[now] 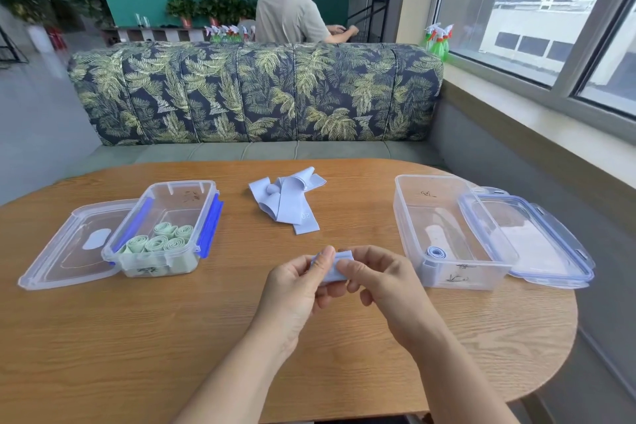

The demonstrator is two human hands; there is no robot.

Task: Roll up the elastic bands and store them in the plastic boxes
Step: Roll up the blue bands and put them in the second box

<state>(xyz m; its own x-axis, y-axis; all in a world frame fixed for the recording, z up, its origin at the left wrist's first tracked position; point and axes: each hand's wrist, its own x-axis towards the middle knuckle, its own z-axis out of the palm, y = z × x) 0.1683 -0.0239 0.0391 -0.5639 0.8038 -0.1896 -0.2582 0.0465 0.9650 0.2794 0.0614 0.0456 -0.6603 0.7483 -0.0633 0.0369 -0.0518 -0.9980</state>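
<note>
- Pinching one part-rolled pale lilac elastic band (339,267), I have both grips closed on it: left hand (296,282) and right hand (385,282), fingers curled round it above the oval wooden surface (137,337).
- One loose heap of lilac bands (287,198) lies beyond my hands.
- One clear plastic left box (179,188) holds five green rolls (161,241); its lid (65,251) lies just left.
- One clear right box (423,213) holds one lilac roll (436,252); the blue-rimmed lid (537,237) lies at its right side.

I count two plastic boxes, the left box (179,188) holding five green rolls (156,243), the right box (409,206) one blue roll (436,253), two lids (62,251) (537,244), one blue band (339,268) in my fingers (325,256), and one loose heap (287,203), number indistinct.
</note>
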